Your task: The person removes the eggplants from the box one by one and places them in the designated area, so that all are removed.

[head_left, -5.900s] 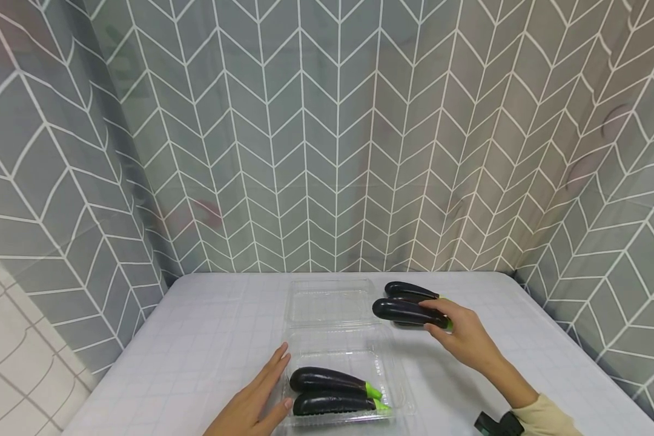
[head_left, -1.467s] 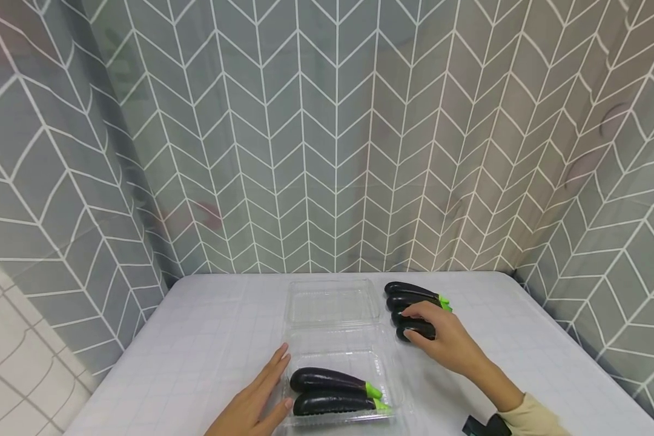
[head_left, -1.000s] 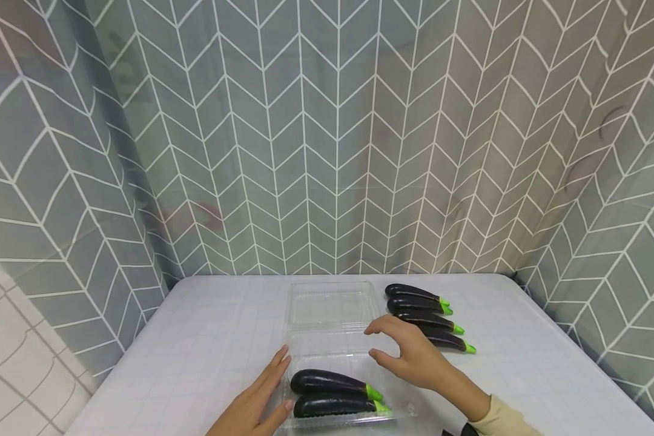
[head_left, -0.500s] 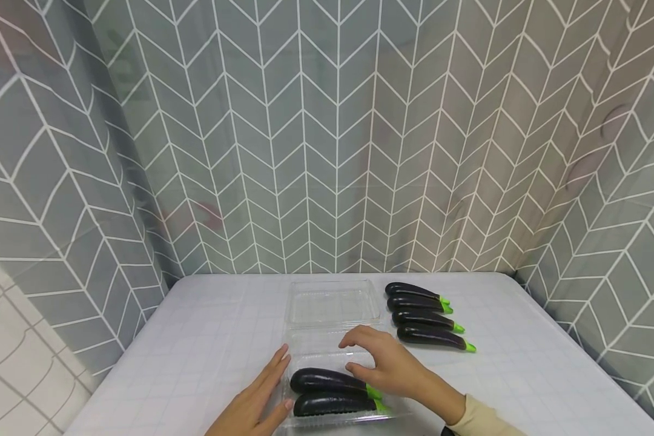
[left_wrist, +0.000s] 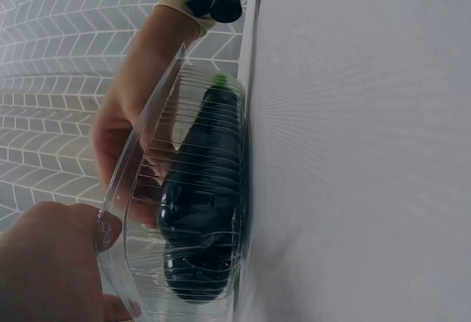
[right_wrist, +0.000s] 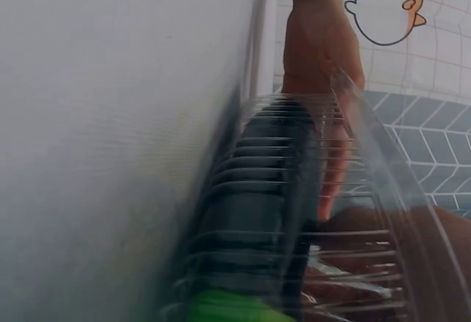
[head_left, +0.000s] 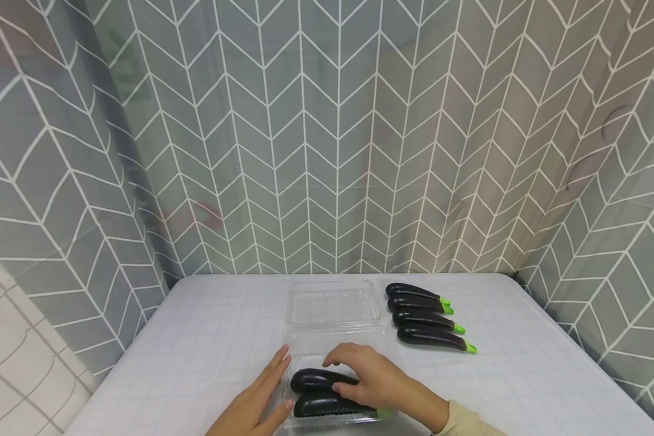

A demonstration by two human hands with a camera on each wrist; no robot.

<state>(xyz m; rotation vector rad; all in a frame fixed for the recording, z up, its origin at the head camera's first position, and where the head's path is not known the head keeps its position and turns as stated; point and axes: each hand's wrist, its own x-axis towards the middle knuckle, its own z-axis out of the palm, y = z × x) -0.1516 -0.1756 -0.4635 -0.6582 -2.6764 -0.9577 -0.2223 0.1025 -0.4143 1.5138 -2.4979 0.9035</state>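
Observation:
Two dark eggplants, a farther one and a nearer one, lie side by side in a clear plastic clamshell box. My left hand rests along the box's left side with fingers extended; in the left wrist view its thumb is at the rim. My right hand is over the eggplants' stem ends, fingers bent and spread. Its thumb overlaps the farther eggplant, and its index fingertip is just beyond that eggplant's far edge. In the right wrist view, an eggplant shows blurred through the ribbed wall.
The box's clear lid lies folded back behind it. Several more eggplants with green stems lie in a row at the back right of the white table. A patterned grey curtain stands behind and at both sides.
My right hand has let go of an eggplant at the end of the right-hand row and moved left and nearer, over the box. My left hand has stayed at the box's side.

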